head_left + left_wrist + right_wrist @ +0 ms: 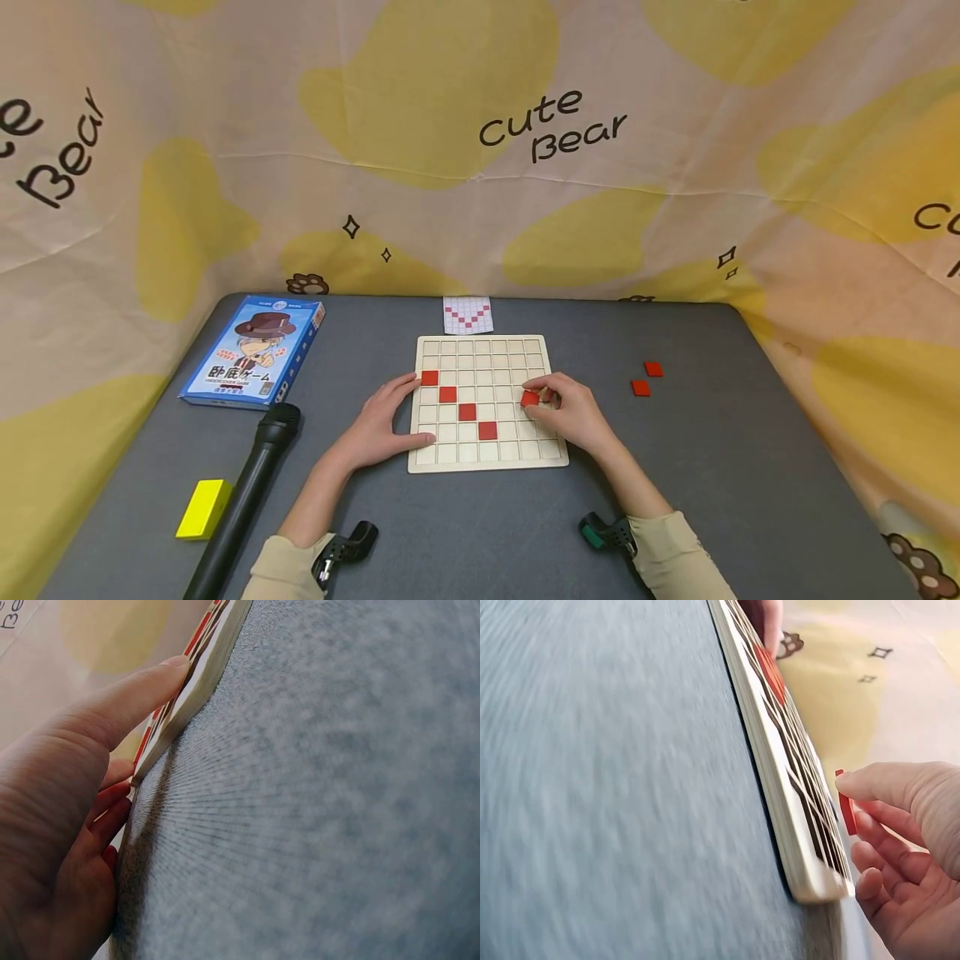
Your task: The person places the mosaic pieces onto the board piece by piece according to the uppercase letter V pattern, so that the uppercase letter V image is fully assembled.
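A pale wooden grid board (517, 343) lies on the table with several red square tiles (467, 412) set in a diagonal running down to the right. My left hand (373, 425) rests on the board's left edge, thumb and forefinger spread apart; in the left wrist view its thumb (146, 690) touches the top near the rim. Over the right part of the grid, my right hand (576, 412) pinches another red tile (529, 398) between thumb and fingers. The right wrist view shows that tile (846, 804) tilted, held just above the board's surface.
Two loose red tiles (641, 388) lie on the grey table to the right. Behind the board is a small pattern card (467, 316) with a pink V of squares. To the left are a blue game box (255, 350), a black microphone (247, 500) and a yellow block (203, 509).
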Demonstrator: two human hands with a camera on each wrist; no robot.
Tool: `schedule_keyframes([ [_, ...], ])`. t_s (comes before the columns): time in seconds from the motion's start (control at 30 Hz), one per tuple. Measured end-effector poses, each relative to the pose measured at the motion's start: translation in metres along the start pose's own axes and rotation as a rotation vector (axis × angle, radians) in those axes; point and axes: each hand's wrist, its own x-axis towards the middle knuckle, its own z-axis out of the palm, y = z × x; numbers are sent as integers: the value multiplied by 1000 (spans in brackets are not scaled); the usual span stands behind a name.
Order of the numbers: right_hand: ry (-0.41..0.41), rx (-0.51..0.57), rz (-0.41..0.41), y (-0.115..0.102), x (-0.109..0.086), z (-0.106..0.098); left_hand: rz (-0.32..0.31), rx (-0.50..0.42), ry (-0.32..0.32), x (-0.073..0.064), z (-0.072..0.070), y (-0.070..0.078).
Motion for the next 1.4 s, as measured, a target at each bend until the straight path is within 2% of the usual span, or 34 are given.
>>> schedule_keyframes([
  [0.2,-46,18,-42,-8,2,11,2,-2,1,0,0,0],
  [0.47,-94,-31,-100,-13,5,20,5,-5,4,-1,-1,2],
  [0.63,-96,-43,-150,-14,6,23,6,-3,6,0,0,1],
  [1.03,-115,-47,-130,-12,3,19,11,-4,6,0,0,1],
  [1.2,-77,-22,-104,-4,1,8,14,0,5,0,0,1],
  [1.4,-23,-42,-69,9,-1,-9,13,9,7,0,1,-1],
])
